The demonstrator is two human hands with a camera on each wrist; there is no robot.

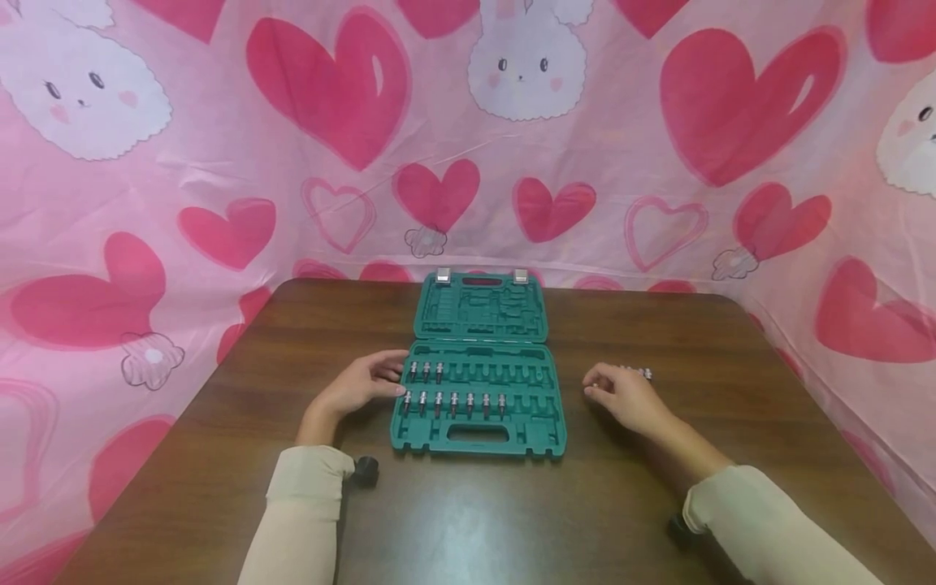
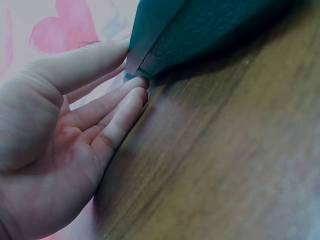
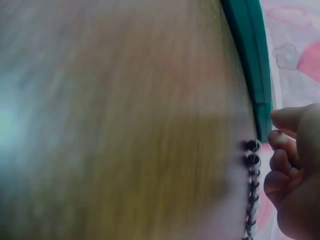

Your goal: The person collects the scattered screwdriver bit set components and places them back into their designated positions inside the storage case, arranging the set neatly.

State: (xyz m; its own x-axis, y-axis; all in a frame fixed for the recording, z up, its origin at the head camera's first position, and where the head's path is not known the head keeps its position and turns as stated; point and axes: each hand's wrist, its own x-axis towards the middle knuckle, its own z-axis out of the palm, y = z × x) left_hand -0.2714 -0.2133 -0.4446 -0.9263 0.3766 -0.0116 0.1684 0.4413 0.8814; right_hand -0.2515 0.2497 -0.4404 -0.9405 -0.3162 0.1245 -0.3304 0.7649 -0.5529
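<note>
A green plastic tool case [image 1: 477,439] lies open on the table, its lid [image 1: 478,305] folded back. Three metal bit sockets [image 1: 426,372] sit at the left of its upper row and several more [image 1: 453,404] fill most of the lower row. My left hand [image 1: 356,385] rests at the case's left edge, thumb and fingertips against its side, fingers fairly straight. Right of the case, my right hand [image 1: 625,396] hovers with loosely bent fingers beside a line of bit sockets [image 3: 253,186] on the table. Between its thumb and fingers nothing shows; in the head view the hand hides most of that line.
The brown wooden table [image 1: 483,520] carries the case near its back edge. Behind and along the sides hangs a pink cloth [image 1: 621,146] with hearts and rabbits. Both sleeves have a dark wrist device, one [image 1: 366,471] at the left cuff.
</note>
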